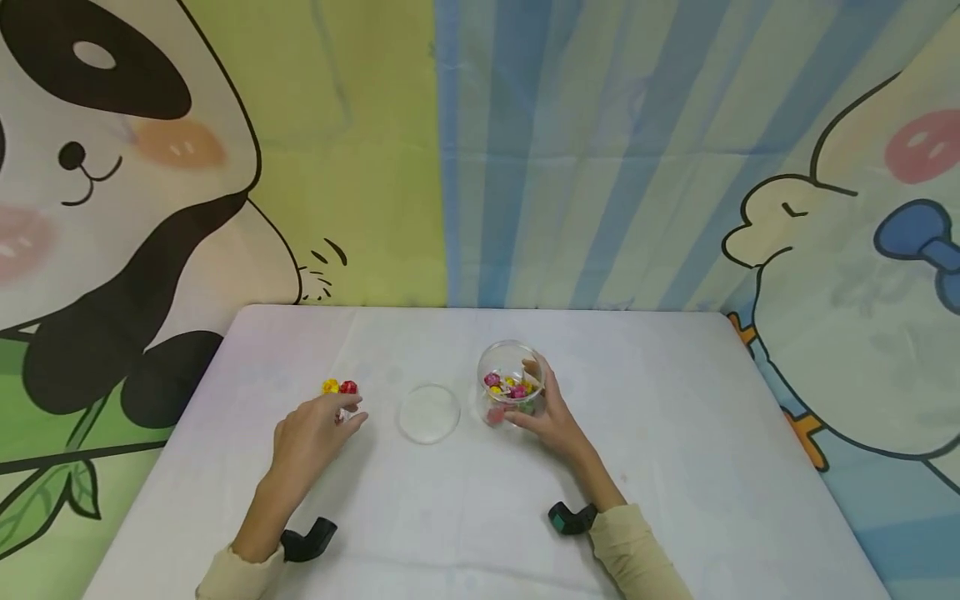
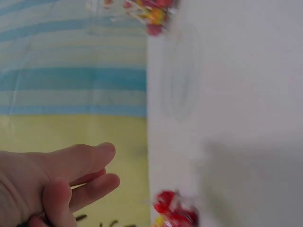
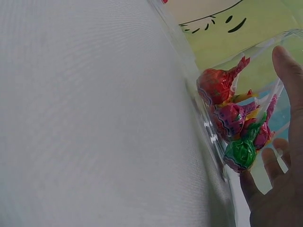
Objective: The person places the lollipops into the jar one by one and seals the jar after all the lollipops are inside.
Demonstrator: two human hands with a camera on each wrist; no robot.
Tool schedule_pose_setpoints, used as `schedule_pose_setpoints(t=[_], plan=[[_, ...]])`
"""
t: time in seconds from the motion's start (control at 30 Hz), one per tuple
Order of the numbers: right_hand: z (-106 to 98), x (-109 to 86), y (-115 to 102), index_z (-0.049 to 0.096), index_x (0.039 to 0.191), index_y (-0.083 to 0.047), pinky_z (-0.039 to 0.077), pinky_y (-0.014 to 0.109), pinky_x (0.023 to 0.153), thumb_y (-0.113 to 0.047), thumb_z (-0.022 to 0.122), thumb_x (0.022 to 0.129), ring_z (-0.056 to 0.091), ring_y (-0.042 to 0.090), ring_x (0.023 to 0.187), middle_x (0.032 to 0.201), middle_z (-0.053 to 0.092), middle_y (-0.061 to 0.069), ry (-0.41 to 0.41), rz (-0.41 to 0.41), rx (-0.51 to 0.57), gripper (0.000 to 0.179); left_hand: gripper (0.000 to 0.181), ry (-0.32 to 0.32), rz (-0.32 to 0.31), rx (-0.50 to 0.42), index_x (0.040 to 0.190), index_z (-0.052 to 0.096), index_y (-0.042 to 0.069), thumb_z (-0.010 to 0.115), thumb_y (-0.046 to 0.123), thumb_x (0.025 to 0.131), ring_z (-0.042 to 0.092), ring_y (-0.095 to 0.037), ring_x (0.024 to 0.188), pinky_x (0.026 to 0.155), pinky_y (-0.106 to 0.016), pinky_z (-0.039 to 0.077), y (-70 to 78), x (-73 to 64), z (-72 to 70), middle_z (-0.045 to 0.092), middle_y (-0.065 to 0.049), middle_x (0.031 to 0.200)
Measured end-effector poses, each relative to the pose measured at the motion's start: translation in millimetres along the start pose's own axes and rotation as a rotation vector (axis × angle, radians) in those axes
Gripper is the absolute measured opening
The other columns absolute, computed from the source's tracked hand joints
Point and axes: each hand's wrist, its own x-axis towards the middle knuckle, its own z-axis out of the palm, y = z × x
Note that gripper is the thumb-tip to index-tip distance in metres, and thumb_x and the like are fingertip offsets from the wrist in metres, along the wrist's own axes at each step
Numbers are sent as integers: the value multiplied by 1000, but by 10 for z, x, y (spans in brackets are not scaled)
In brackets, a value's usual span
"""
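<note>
My right hand point(image 1: 553, 421) grips a clear round jar point(image 1: 491, 354) from its right side, thumb at the front and fingers round the back. Inside the jar lie several wrapped lollipops point(image 3: 232, 118), red, pink, yellow and green, with white sticks. My left hand point(image 1: 311, 433) hovers beside a few more lollipops on the table, with nothing between thumb and fingers. Of these, a red lollipop point(image 1: 348, 387) and a yellow lollipop point(image 1: 330, 386) show just past its fingertips; others are partly hidden behind the hand. In the left wrist view the fingers point(image 2: 97, 191) are loosely bent, apart from the candy.
A clear round lid point(image 1: 428, 414) lies flat on the white tablecloth point(image 1: 465, 517) between the two hands, left of the jar. Cartoon-printed cloth point(image 1: 585, 150) hangs behind the table's back edge. Each wrist wears a black device point(image 1: 309, 540).
</note>
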Motion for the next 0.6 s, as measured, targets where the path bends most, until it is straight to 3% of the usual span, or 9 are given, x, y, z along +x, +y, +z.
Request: schedule_pose_setpoints(t=[0.07, 0.17, 0.23, 0.33, 0.6], plan=[[5, -12, 8, 6, 155, -17, 13, 63, 117, -11, 75, 83, 21, 39, 147, 156, 25, 20, -2, 6, 0, 101, 36, 5, -35, 46, 107, 75, 9, 83, 24, 75, 59, -21, 60, 44, -25, 34, -88, -54, 30, 75, -12, 96], [7, -20, 4, 6, 155, -19, 14, 64, 117, -12, 75, 83, 21, 39, 147, 156, 25, 20, -7, 5, 6, 101, 40, 10, -77, 93, 107, 74, 8, 85, 26, 73, 47, -18, 51, 42, -26, 28, -182, -105, 69, 73, -12, 89], [5, -23, -3, 6, 155, -19, 14, 64, 116, -12, 76, 83, 21, 39, 148, 157, 24, 20, -5, 8, 7, 101, 39, 16, -83, 106, 105, 74, 9, 85, 26, 73, 34, -15, 47, 42, -27, 23, -233, -113, 97, 68, -9, 75], [1, -25, -15, 6, 156, -19, 11, 65, 116, -12, 75, 83, 19, 39, 148, 157, 24, 20, 3, 10, -1, 100, 34, 44, -72, 94, 101, 74, 10, 85, 24, 73, 28, -15, 46, 42, -26, 18, -287, -99, 137, 63, -5, 65], [3, -38, -58, 5, 156, -18, 11, 67, 115, -11, 74, 84, 18, 40, 149, 158, 22, 19, -3, 24, -19, 99, 29, 60, -89, 73, 103, 75, 8, 81, 20, 77, 32, -15, 47, 42, -27, 20, -344, -69, 220, 73, -11, 79]])
